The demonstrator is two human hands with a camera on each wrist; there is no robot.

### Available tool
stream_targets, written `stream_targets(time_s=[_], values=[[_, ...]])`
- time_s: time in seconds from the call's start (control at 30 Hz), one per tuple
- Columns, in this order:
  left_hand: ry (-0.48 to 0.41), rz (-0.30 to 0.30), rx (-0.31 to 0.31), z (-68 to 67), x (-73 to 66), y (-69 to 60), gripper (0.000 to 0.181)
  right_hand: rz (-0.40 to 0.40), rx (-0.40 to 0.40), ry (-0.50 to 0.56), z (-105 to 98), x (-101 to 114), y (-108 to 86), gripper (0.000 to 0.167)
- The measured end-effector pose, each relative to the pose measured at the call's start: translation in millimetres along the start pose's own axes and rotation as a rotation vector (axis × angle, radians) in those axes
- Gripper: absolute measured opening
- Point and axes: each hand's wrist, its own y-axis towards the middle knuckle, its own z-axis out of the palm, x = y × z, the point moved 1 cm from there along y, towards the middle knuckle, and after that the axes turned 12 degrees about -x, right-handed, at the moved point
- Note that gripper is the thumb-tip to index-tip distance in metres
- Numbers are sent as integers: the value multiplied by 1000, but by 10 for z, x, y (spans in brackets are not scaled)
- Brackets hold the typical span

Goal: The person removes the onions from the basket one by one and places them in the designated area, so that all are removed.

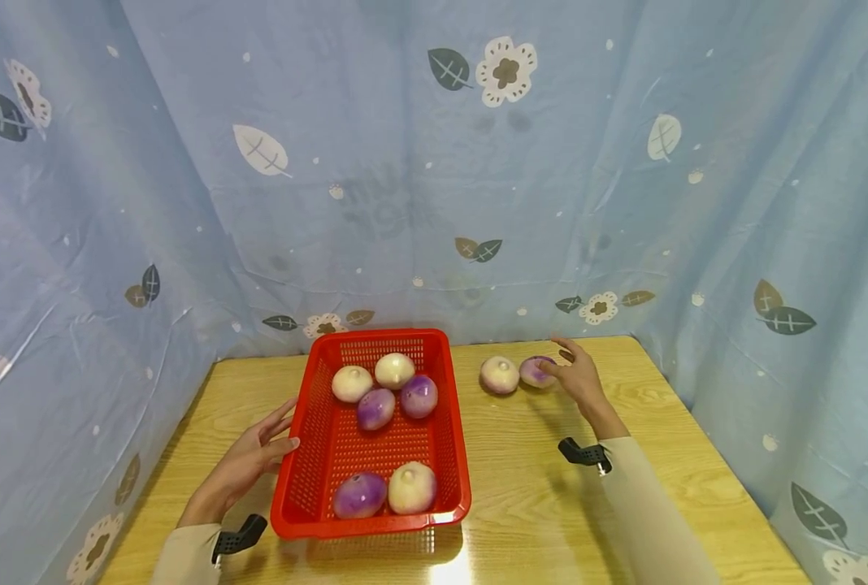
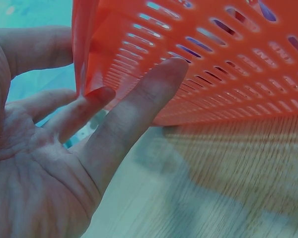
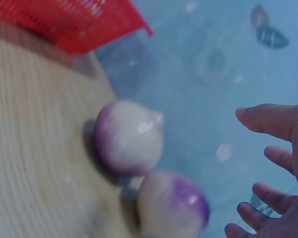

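Note:
My left hand [image 1: 247, 463] is at the left side of a red perforated plastic basket [image 1: 375, 528], its fingers fairly straight and touching the rim and outer wall. In the left wrist view a long finger [image 2: 144, 99] lies along the slotted wall. My right hand [image 1: 583, 380] is spread beside a purple-and-white turnip [image 1: 533, 372] on the table. A paler turnip [image 1: 500, 375] sits just left of it. The right wrist view shows the fingers [image 3: 270, 119] apart from both turnips, with nothing between them.
Several turnips lie in the basket, among them a white one [image 1: 395, 370] at the back and a purple one [image 1: 360, 495] at the front. The wooden table [image 1: 522, 487] meets a blue patterned curtain [image 1: 405, 203] at its back and sides.

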Motion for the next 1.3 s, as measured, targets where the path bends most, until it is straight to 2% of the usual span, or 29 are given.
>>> stream_targets(time_s=[0.17, 0.47, 0.73, 1.0, 1.3], values=[[-1, -6, -10, 9, 15, -11, 77, -81, 3, 27, -47, 218, -110, 67], [-4, -2, 4, -7, 41, -3, 77, -128, 109, 194, -62, 707, -373, 65], [-13, 2, 11, -14, 51, -7, 77, -194, 180, 241, -42, 1051, -567, 64], [2, -2, 2, -17, 37, 1, 77, -240, 263, 280, 89, 1272, -724, 62], [0, 10, 9, -15, 40, 23, 76, -250, 374, 300, 319, 1396, -864, 61]])
